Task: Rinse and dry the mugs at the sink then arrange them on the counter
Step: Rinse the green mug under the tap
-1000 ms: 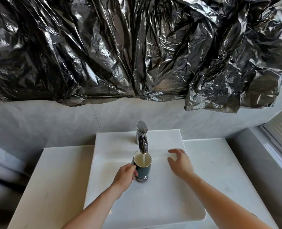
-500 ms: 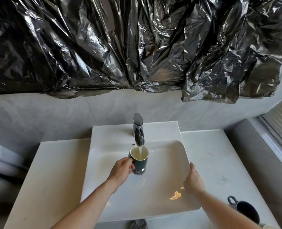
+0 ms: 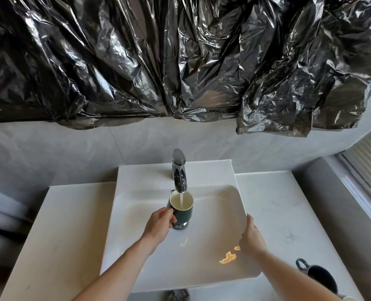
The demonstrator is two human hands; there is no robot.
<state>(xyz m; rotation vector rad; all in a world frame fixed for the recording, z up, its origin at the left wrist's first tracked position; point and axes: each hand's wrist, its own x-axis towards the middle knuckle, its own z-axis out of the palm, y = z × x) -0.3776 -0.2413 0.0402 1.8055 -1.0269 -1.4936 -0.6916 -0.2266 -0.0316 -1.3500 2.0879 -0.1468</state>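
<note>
Holding the green mug [image 3: 181, 208] by its handle side in my left hand [image 3: 159, 223], fingers curled round it, I keep it upright in the sink [image 3: 234, 192] with its mouth directly under the faucet [image 3: 179, 172] so the stream fills it. Its long axis runs vertical, mouth upward. My right hand [image 3: 250, 236] rests on the sink's right rim, fingers loose and holding nothing, likely to steady me; another dark mug [image 3: 319, 276] waits on the desk [image 3: 284, 213].

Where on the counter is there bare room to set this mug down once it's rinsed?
The white counter left of the white sink shows bare. The right counter is bare near the grey wall, but a dark mug stands at its near corner, by the right forearm.
</note>
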